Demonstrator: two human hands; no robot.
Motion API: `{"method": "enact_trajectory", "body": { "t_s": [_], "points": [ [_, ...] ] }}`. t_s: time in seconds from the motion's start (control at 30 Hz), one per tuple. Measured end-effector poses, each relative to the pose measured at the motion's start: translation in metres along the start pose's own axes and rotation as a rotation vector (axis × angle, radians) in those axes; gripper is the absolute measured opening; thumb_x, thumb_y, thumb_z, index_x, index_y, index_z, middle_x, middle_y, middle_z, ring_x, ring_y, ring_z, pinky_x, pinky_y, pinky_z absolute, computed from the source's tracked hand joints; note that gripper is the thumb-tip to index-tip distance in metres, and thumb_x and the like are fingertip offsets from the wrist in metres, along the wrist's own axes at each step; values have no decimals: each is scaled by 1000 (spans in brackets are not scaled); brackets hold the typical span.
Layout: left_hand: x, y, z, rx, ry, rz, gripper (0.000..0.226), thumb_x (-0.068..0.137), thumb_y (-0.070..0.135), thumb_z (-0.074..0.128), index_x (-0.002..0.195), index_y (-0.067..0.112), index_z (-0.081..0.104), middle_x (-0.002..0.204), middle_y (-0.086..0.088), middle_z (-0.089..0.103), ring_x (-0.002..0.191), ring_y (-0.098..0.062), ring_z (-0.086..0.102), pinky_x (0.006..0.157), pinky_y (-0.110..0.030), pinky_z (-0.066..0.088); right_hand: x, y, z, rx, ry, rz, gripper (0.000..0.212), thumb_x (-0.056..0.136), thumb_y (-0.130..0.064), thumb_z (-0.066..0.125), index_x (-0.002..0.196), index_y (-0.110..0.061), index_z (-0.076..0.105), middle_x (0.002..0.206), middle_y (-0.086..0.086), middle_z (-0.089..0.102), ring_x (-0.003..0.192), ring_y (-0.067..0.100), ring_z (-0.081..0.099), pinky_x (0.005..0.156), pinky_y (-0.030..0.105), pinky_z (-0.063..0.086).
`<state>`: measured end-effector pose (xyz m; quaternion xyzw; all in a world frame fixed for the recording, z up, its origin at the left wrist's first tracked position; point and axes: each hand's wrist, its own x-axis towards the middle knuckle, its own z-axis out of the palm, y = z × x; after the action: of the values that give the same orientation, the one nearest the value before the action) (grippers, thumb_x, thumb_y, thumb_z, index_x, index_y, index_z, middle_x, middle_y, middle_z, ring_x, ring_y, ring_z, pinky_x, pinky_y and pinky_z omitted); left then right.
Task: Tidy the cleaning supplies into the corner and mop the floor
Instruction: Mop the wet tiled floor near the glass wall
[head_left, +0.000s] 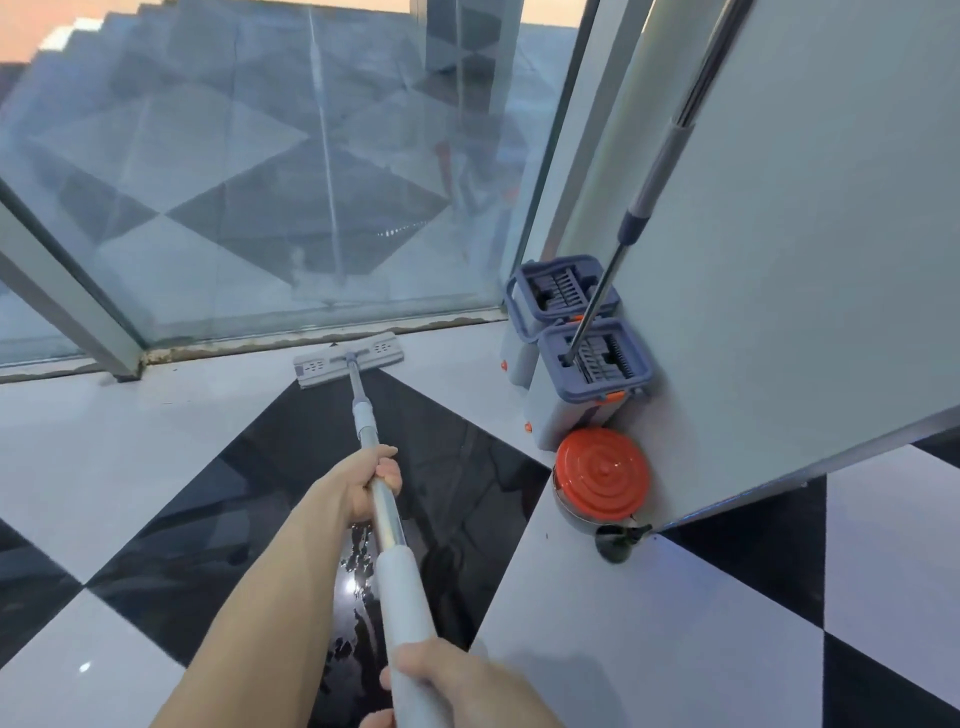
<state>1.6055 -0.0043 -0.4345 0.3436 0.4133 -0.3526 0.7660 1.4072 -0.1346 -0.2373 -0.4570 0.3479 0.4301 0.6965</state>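
I hold a flat mop with both hands. Its grey pad (348, 359) lies flat on the floor against the base of the glass wall. The metal handle (387, 514) runs back toward me. My left hand (366, 483) grips the shiny middle of the handle. My right hand (457, 680) grips the grey sleeve near the bottom of the frame. In the corner stand two grey mop buckets with blue wringer tops (602, 364) (563, 291); a second mop's pole (631, 228) stands in the nearer one, leaning on the wall.
A round container with an orange lid (601, 480) sits by the wall, below the buckets, with a small dark object (618, 540) beside it. A glass wall (260, 182) bounds the far side. The black tile (457, 467) under the handle looks wet and glossy.
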Motion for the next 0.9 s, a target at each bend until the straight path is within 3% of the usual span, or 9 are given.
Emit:
{"method": "enact_trajectory", "body": {
  "t_s": [0.03, 0.07, 0.13, 0.23, 0.4, 0.7, 0.9],
  "points": [
    [2, -2, 3, -11, -15, 14, 34, 100, 14, 41, 67, 16, 32, 36, 3, 34, 23, -6, 33, 26, -10, 30, -1, 1, -7, -68, 2, -34, 61, 54, -30, 77, 103, 4, 64, 81, 8, 69, 66, 16, 65, 73, 19, 51],
    [5, -5, 6, -28, -12, 25, 33, 100, 15, 41, 68, 16, 32, 36, 4, 35, 23, -6, 33, 26, -10, 30, -3, 0, -16, -114, -12, -45, 45, 65, -31, 75, 96, 0, 65, 80, 5, 67, 64, 12, 64, 73, 15, 49],
    [7, -15, 6, -22, 7, 54, 31, 100, 16, 42, 70, 15, 33, 36, 3, 35, 23, -6, 34, 27, -10, 30, 0, -9, -20, -68, -20, 32, 28, 85, -26, 63, 87, 1, 64, 72, 11, 64, 51, 16, 62, 58, 18, 51],
    [1, -28, 8, -22, 56, 78, 24, 98, 16, 44, 76, 14, 34, 40, 2, 37, 25, -6, 35, 28, -12, 33, 10, -14, -25, 43, -27, 96, 36, 91, -31, 57, 80, 3, 58, 57, 14, 59, 39, 20, 54, 42, 17, 44],
    [-33, -60, 30, 61, 103, 108, 22, 97, 14, 45, 78, 13, 35, 39, 1, 37, 26, -8, 35, 30, -12, 35, 7, -20, -33, 76, 20, 137, 38, 91, -36, 56, 73, -2, 57, 53, 8, 56, 33, 16, 50, 36, 16, 41],
    [-106, -170, 64, 82, 90, 74, 24, 100, 17, 42, 77, 13, 33, 40, -1, 36, 23, -10, 33, 29, -10, 32, -42, 17, -82, -36, 77, 114, 34, 92, -28, 53, 80, 3, 60, 58, 11, 57, 36, 17, 52, 36, 20, 44],
    [-140, -259, 92, 149, 76, 55, 26, 99, 14, 41, 75, 13, 32, 35, -2, 38, 23, -12, 36, 28, -14, 32, -92, 55, -136, -39, 74, 124, 30, 95, -27, 48, 87, 1, 55, 51, 10, 52, 32, 17, 48, 35, 17, 43]
  ]
}}
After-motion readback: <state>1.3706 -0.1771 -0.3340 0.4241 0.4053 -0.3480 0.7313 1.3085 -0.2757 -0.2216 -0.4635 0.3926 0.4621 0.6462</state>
